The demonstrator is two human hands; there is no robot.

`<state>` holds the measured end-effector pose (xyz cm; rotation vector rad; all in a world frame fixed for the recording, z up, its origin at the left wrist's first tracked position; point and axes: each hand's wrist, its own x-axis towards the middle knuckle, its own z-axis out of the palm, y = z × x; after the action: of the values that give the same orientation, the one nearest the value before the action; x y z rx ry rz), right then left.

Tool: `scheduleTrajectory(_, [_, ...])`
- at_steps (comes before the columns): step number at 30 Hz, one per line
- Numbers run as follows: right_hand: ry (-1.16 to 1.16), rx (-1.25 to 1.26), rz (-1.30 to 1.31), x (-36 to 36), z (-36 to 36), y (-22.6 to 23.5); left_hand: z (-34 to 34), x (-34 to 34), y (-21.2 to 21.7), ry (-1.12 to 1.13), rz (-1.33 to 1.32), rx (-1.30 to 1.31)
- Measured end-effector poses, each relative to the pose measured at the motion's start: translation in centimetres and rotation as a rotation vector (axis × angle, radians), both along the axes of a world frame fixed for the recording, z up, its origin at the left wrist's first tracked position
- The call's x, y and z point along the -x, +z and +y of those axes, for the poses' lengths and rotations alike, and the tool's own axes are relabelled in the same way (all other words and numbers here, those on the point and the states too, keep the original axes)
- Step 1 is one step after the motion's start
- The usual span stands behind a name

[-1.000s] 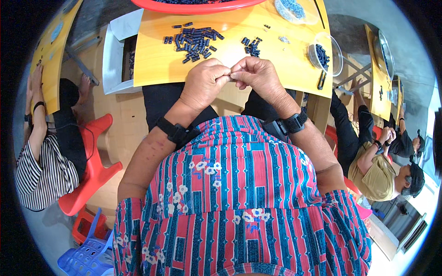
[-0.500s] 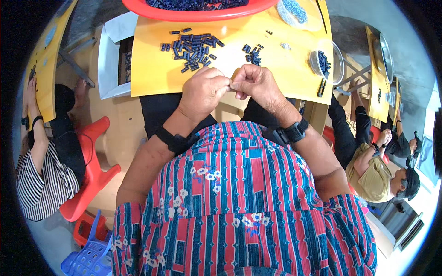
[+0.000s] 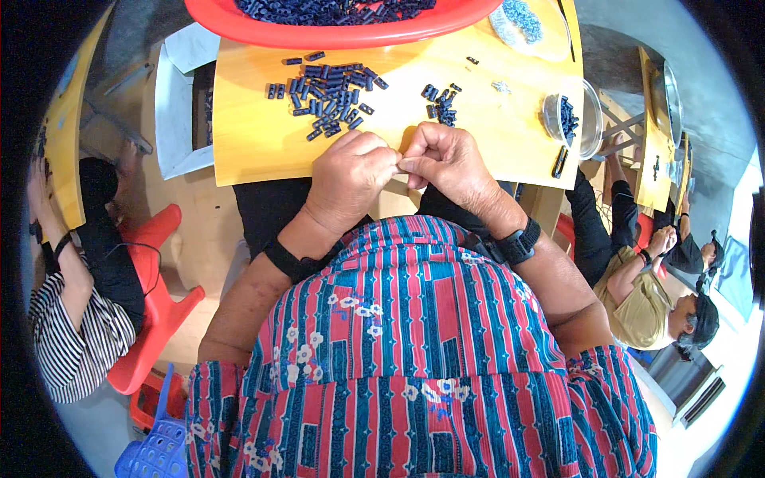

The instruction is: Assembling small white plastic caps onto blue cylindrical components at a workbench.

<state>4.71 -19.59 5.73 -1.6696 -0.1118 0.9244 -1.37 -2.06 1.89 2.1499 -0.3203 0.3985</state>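
My left hand (image 3: 351, 175) and my right hand (image 3: 448, 166) meet fingertip to fingertip just over the near edge of the yellow table (image 3: 255, 159). Both are closed in a pinch, and whatever lies between the fingers is too small or too hidden to make out. Beyond my left hand spreads a loose pile of small dark blue plastic pieces (image 3: 331, 99). A smaller cluster of similar dark pieces (image 3: 441, 105) lies just past my right hand.
A red basin (image 3: 351, 33) full of dark pieces stands at the far edge. To the right are a clear tub of dark pieces (image 3: 567, 119), a bowl of light blue bits (image 3: 522, 22) and a dark tool (image 3: 560, 162). Co-workers sit on both sides, one on a red chair (image 3: 155, 247).
The view has shifted slightly, so the table and piles sit a little lower. My hands stay pinched together in nearly the same place.
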Motion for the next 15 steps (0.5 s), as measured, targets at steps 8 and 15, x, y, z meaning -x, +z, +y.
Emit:
scheduleTrajectory(8, [0.047,-0.21,-0.024,-0.9,-1.5,-1.5,0.4,-1.1,0.0,-0.024,0.089,0.146])
scheduleTrajectory(15, [0.006,-0.257,-0.213,-0.6,-0.3,-1.9,1.7,-1.1,0.4,-0.029,0.333,0.331])
